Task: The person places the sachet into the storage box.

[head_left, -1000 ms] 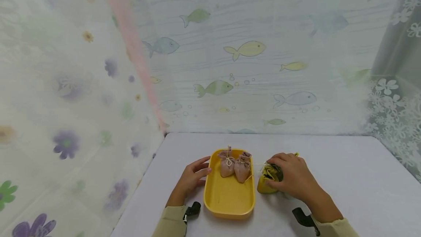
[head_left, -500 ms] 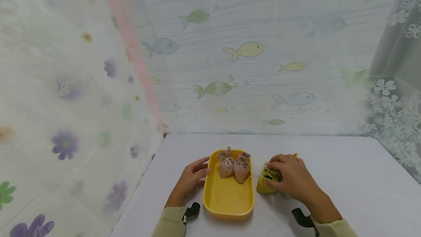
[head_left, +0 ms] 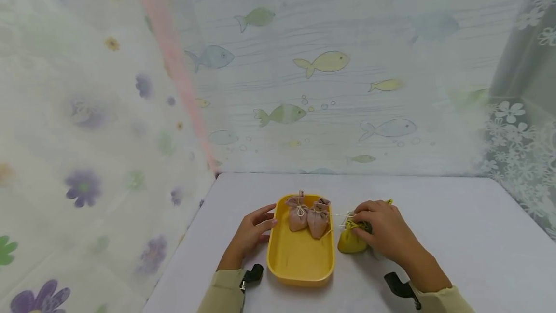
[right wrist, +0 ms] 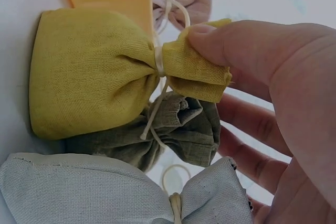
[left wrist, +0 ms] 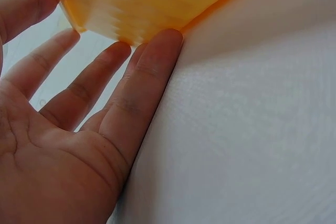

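Note:
My right hand (head_left: 386, 228) pinches the gathered top of a yellow drawstring pouch (right wrist: 94, 72), thumb on the near side and fingers behind. Below it in the right wrist view are a dark green pouch (right wrist: 184, 135) and a pale grey pouch (right wrist: 79, 187), both tied with cord. The yellow pouch stands just right of a yellow tray (head_left: 299, 267). Two dusty-pink pouches, one on the left (head_left: 298, 220) and one on the right (head_left: 318, 223), lie at the tray's far end. Fairly straight fingers of my left hand (head_left: 251, 235) touch the tray's left side.
A white-covered table (head_left: 451, 235) spreads under everything. Behind it hangs a fish-print curtain (head_left: 326, 62), with a flower-print one (head_left: 82, 187) at the left. Black camera mounts sit at both wrists.
My right thumb has moved up onto the yellow pouch's top, and its dark opening no longer shows. My left hand and the tray keep their places; the head view shifts slightly.

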The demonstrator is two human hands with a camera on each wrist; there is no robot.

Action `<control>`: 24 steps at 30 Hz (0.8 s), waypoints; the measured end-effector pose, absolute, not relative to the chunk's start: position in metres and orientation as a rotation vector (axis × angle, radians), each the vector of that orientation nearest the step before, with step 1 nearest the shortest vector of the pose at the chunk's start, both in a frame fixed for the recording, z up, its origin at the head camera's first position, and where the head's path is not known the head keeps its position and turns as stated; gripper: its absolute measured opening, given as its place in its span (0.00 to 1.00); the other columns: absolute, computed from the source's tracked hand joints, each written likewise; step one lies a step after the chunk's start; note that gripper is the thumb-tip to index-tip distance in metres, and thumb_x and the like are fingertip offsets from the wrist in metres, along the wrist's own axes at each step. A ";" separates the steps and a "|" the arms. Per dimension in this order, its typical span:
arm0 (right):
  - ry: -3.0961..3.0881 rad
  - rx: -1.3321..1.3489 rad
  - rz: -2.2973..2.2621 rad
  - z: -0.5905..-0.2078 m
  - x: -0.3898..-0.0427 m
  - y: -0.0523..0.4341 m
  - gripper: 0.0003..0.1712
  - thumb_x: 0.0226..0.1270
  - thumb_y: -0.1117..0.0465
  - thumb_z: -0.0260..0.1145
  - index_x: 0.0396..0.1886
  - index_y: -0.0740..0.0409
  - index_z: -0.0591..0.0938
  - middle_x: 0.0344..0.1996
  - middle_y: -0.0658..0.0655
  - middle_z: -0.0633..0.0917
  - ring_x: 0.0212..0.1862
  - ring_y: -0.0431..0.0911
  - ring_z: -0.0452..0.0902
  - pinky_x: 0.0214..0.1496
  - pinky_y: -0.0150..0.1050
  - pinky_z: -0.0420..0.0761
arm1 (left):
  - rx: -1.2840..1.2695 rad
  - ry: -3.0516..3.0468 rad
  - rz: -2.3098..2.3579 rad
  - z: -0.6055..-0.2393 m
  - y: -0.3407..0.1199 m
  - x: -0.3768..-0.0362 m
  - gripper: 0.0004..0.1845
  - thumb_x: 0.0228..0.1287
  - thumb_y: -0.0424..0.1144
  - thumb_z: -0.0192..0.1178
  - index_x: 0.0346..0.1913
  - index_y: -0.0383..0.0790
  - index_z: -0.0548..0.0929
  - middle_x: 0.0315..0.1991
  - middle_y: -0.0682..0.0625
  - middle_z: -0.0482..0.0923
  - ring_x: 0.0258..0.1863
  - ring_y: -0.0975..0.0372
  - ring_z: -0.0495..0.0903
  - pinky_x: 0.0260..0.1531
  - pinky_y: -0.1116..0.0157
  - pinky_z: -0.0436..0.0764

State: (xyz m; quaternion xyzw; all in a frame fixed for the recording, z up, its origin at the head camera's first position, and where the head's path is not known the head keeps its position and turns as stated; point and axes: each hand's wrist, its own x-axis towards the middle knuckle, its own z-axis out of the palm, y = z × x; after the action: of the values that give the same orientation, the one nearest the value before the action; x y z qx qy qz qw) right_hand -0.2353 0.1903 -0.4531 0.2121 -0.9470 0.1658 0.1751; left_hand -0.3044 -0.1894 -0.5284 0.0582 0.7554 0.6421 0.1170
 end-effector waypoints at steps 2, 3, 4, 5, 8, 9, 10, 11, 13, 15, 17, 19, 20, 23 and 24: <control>-2.676 0.600 0.475 -0.452 -0.235 0.190 0.10 0.57 0.50 0.81 0.39 0.38 0.91 0.48 0.46 0.87 0.55 0.51 0.80 0.52 0.59 0.79 | 0.179 2.209 1.883 -0.528 -0.189 -0.304 0.30 0.70 0.48 0.67 0.74 0.57 0.74 0.70 0.40 0.75 0.60 0.52 0.83 0.49 0.55 0.89; -2.673 0.600 0.477 -0.451 -0.234 0.190 0.10 0.57 0.51 0.81 0.39 0.38 0.91 0.48 0.46 0.87 0.55 0.50 0.80 0.52 0.59 0.79 | 0.182 2.208 1.886 -0.528 -0.190 -0.304 0.30 0.71 0.47 0.67 0.74 0.56 0.74 0.70 0.40 0.75 0.61 0.51 0.83 0.49 0.54 0.89; -2.667 0.603 0.481 -0.451 -0.233 0.189 0.10 0.57 0.51 0.82 0.38 0.38 0.91 0.48 0.46 0.87 0.54 0.50 0.80 0.52 0.59 0.79 | 0.182 2.207 1.888 -0.529 -0.190 -0.304 0.30 0.71 0.48 0.67 0.74 0.56 0.74 0.70 0.40 0.75 0.60 0.51 0.83 0.49 0.55 0.89; -2.665 0.603 0.481 -0.451 -0.233 0.189 0.10 0.56 0.52 0.82 0.38 0.38 0.91 0.48 0.45 0.87 0.54 0.50 0.81 0.52 0.58 0.80 | 0.182 2.206 1.888 -0.530 -0.190 -0.304 0.30 0.70 0.48 0.68 0.74 0.56 0.74 0.70 0.39 0.75 0.60 0.51 0.83 0.49 0.55 0.89; -2.662 0.613 0.496 -0.452 -0.231 0.188 0.09 0.56 0.51 0.82 0.37 0.38 0.90 0.46 0.44 0.87 0.52 0.49 0.81 0.51 0.58 0.80 | 0.178 2.200 1.888 -0.534 -0.191 -0.303 0.31 0.70 0.49 0.68 0.74 0.56 0.75 0.70 0.39 0.74 0.60 0.51 0.83 0.49 0.55 0.89; -2.663 0.615 0.496 -0.453 -0.230 0.188 0.09 0.56 0.51 0.82 0.36 0.38 0.90 0.46 0.44 0.87 0.52 0.49 0.81 0.50 0.58 0.80 | 0.176 2.199 1.887 -0.535 -0.191 -0.303 0.31 0.70 0.49 0.68 0.74 0.56 0.75 0.70 0.39 0.74 0.59 0.51 0.84 0.48 0.55 0.89; -2.664 0.616 0.500 -0.453 -0.229 0.188 0.09 0.56 0.51 0.82 0.36 0.37 0.90 0.45 0.43 0.87 0.52 0.49 0.81 0.50 0.57 0.80 | 0.176 2.195 1.889 -0.536 -0.191 -0.302 0.31 0.70 0.49 0.68 0.74 0.56 0.75 0.70 0.39 0.74 0.59 0.51 0.84 0.48 0.54 0.89; -2.660 0.619 0.504 -0.453 -0.229 0.188 0.09 0.56 0.51 0.82 0.35 0.37 0.90 0.44 0.42 0.87 0.51 0.48 0.81 0.50 0.57 0.80 | 0.178 2.188 1.891 -0.536 -0.191 -0.302 0.31 0.70 0.49 0.68 0.74 0.56 0.74 0.70 0.39 0.74 0.60 0.52 0.83 0.49 0.54 0.89; -2.656 0.622 0.519 -0.452 -0.228 0.189 0.09 0.57 0.52 0.81 0.35 0.36 0.89 0.44 0.41 0.86 0.51 0.48 0.81 0.50 0.58 0.80 | 0.178 2.183 1.890 -0.538 -0.190 -0.302 0.31 0.70 0.49 0.68 0.74 0.57 0.74 0.70 0.39 0.74 0.60 0.52 0.83 0.49 0.54 0.89; -2.659 0.625 0.533 -0.452 -0.227 0.189 0.09 0.58 0.52 0.81 0.36 0.35 0.88 0.43 0.40 0.87 0.51 0.48 0.81 0.51 0.58 0.80 | 0.181 2.185 1.887 -0.538 -0.190 -0.301 0.31 0.70 0.49 0.68 0.74 0.56 0.74 0.70 0.39 0.74 0.60 0.52 0.83 0.49 0.54 0.89; -2.663 0.631 0.552 -0.450 -0.226 0.189 0.09 0.60 0.51 0.80 0.38 0.35 0.88 0.43 0.39 0.87 0.52 0.48 0.81 0.52 0.60 0.79 | 0.172 2.193 1.880 -0.537 -0.190 -0.301 0.31 0.70 0.49 0.68 0.74 0.57 0.75 0.70 0.40 0.75 0.60 0.52 0.83 0.49 0.55 0.89; -2.670 0.627 0.562 -0.448 -0.226 0.189 0.09 0.61 0.51 0.79 0.39 0.35 0.88 0.42 0.39 0.88 0.52 0.48 0.82 0.54 0.60 0.78 | 0.169 2.204 1.875 -0.536 -0.190 -0.301 0.30 0.70 0.49 0.68 0.73 0.58 0.75 0.69 0.41 0.75 0.60 0.53 0.83 0.49 0.55 0.89; -2.668 0.627 0.568 -0.446 -0.225 0.189 0.09 0.61 0.51 0.78 0.40 0.36 0.88 0.42 0.38 0.88 0.51 0.47 0.82 0.54 0.60 0.78 | 0.180 2.209 1.878 -0.535 -0.190 -0.301 0.30 0.70 0.49 0.68 0.73 0.58 0.75 0.70 0.41 0.75 0.60 0.52 0.83 0.49 0.55 0.89; -2.647 0.636 0.592 -0.441 -0.226 0.189 0.09 0.62 0.52 0.78 0.41 0.37 0.88 0.41 0.37 0.88 0.49 0.46 0.81 0.56 0.61 0.77 | 0.187 2.214 1.891 -0.531 -0.191 -0.302 0.30 0.70 0.48 0.67 0.73 0.58 0.75 0.70 0.41 0.75 0.61 0.52 0.83 0.50 0.55 0.89; -2.637 0.644 0.600 -0.440 -0.227 0.189 0.09 0.62 0.52 0.78 0.40 0.36 0.88 0.41 0.37 0.88 0.49 0.45 0.81 0.56 0.61 0.77 | 0.186 2.220 1.891 -0.531 -0.191 -0.302 0.30 0.71 0.49 0.67 0.73 0.58 0.75 0.70 0.40 0.75 0.60 0.52 0.83 0.50 0.55 0.89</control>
State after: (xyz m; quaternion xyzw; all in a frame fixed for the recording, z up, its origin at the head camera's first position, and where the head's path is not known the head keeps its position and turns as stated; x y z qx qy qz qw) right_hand -0.2265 0.1885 -0.4398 0.2280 -0.9331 0.2122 0.1796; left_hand -0.3023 -0.1913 -0.5309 0.0632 0.7552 0.6432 0.1095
